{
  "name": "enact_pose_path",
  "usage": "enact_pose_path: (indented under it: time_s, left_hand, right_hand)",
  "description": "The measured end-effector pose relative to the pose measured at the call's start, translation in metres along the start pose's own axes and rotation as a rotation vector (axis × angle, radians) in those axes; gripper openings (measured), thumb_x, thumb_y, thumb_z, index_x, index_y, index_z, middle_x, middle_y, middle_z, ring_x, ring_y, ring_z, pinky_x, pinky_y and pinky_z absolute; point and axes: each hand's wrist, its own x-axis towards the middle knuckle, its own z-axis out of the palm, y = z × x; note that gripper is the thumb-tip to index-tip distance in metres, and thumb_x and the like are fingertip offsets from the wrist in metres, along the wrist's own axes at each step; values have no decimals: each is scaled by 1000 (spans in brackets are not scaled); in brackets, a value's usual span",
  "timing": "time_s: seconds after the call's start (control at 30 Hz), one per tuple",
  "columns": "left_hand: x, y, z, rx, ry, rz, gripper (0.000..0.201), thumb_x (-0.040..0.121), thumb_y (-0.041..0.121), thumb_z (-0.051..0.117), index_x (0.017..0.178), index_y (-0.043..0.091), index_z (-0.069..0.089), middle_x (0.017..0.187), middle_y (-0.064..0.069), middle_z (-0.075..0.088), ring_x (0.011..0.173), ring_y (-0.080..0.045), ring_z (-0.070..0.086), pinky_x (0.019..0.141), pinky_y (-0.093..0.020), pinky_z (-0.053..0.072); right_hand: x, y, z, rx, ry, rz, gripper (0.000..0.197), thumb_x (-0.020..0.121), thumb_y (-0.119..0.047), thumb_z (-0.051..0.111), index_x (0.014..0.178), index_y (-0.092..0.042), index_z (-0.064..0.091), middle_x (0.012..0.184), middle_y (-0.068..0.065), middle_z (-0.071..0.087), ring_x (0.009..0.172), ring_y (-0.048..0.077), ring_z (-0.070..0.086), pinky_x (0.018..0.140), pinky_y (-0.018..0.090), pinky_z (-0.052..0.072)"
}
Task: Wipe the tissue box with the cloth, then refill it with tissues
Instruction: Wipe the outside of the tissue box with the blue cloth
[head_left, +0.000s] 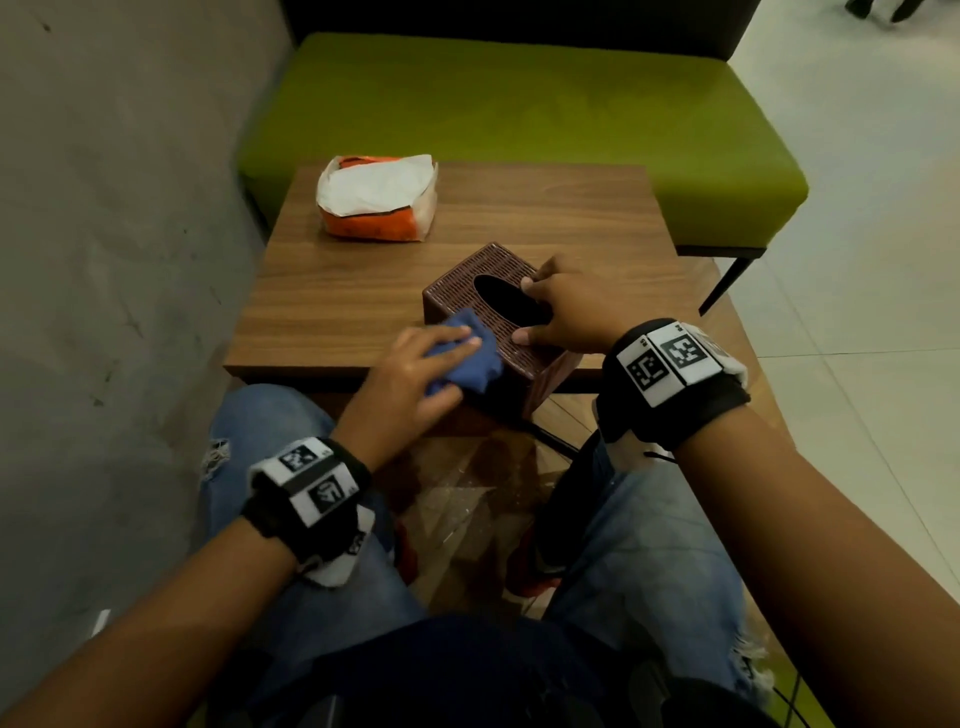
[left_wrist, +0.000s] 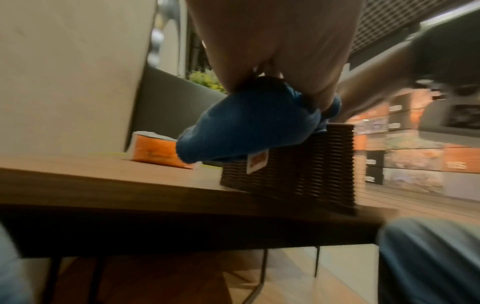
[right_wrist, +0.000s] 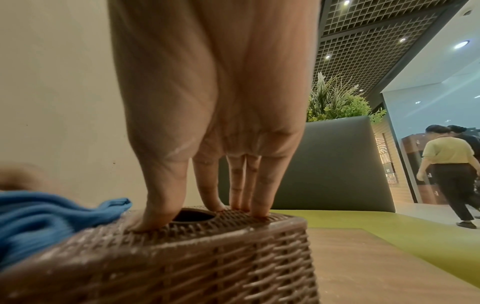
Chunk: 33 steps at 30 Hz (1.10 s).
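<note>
The brown woven tissue box (head_left: 498, 262) stands at the near edge of the wooden table (head_left: 337, 291), its oval top opening dark. My left hand (head_left: 462, 369) grips a bunched blue cloth (head_left: 480, 371) against the box's near-left top edge. The cloth (left_wrist: 246, 127) also hangs over the box (left_wrist: 311, 168) in the left wrist view. My right hand (head_left: 523, 310) spans the opening. Its straight fingers (right_wrist: 257, 185) and thumb press on the box top (right_wrist: 207, 257). An orange and white tissue pack (head_left: 376, 200) lies open at the table's far left.
A green padded bench (head_left: 519, 104) runs behind the table, and a grey wall (head_left: 104, 208) is close on the left. My knees in jeans (head_left: 649, 545) are under the near edge. People (right_wrist: 446, 164) walk in the background at right.
</note>
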Motion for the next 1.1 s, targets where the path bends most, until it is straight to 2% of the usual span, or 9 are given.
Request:
enact_pose_path:
  time_s: [0.1, 0.3, 0.5, 0.6, 0.67, 0.77, 0.83, 0.93, 1.1]
  left_hand:
    - [9, -12, -10, -15, 97, -157, 47, 80, 13, 60, 127, 11, 58, 128, -9, 57, 116, -20, 46, 101, -34, 38]
    - [-7, 43, 23, 27, -109, 150, 48, 83, 27, 49, 128, 12, 57, 131, -6, 55, 115, -15, 44, 95, -25, 39]
    - [5, 20, 3, -34, -46, 26, 46, 82, 25, 55, 127, 17, 58, 128, -3, 57, 112, -10, 43, 94, -23, 34]
    - [10, 5, -11, 8, -29, -45, 46, 81, 13, 66, 126, 17, 60, 128, -1, 58, 112, -5, 40, 94, -24, 34]
    - [15, -3, -19, 37, -13, -84, 45, 80, 11, 67, 125, 16, 61, 126, -2, 59, 114, -16, 47, 95, -29, 39]
    - [19, -10, -25, -19, 42, -223, 42, 81, 8, 65, 123, 13, 62, 127, -3, 59, 114, -21, 51, 98, -34, 42]
    - [17, -8, -23, -124, 144, -305, 36, 82, 4, 64, 118, 8, 65, 121, -4, 62, 111, -17, 55, 95, -25, 43]
    - [12, 0, -15, -269, 262, -394, 26, 85, 3, 61, 110, 4, 68, 108, -1, 63, 100, -10, 58, 84, -6, 42]
    - [19, 8, -4, -273, 338, -415, 22, 86, 5, 61, 107, 3, 68, 104, -2, 62, 96, -8, 56, 79, 1, 37]
  right_hand:
    - [1, 0, 0, -7, 0, -7, 65, 86, -46, 69, 137, -9, 54, 137, 15, 42, 128, 32, 42, 103, 44, 42]
    - [-3, -2, -2, -5, 16, -4, 61, 84, -43, 72, 134, -10, 57, 136, 14, 42, 127, 32, 45, 104, 44, 42]
    - [-5, -11, -5, -85, 11, 44, 51, 90, -52, 61, 109, -4, 63, 128, 17, 48, 114, 34, 53, 92, 39, 44]
    - [-6, -14, -13, -94, 7, 60, 49, 86, -44, 70, 64, -7, 47, 89, 11, 59, 72, 24, 54, 63, 32, 41]
    - [-9, -12, -17, -96, 15, 51, 54, 82, -37, 78, 57, -11, 37, 66, 4, 46, 57, 17, 42, 55, 31, 37]
    - [-11, -6, -13, -110, 64, -28, 47, 76, -41, 80, 103, -8, 62, 117, 11, 54, 110, 28, 52, 81, 38, 48]
    - [-9, -2, -6, -57, 34, -74, 83, 79, -45, 76, 148, -20, 37, 156, 10, 29, 145, 30, 24, 110, 48, 36]
    - [-5, 0, 5, -81, -83, -71, 86, 88, -64, 51, 156, -35, 7, 165, 6, 13, 152, 28, 5, 121, 52, 13]
    - [-6, -20, 22, -58, 56, 33, 81, 91, -71, 34, 157, -30, 11, 152, 15, 36, 144, 36, 21, 118, 48, 18]
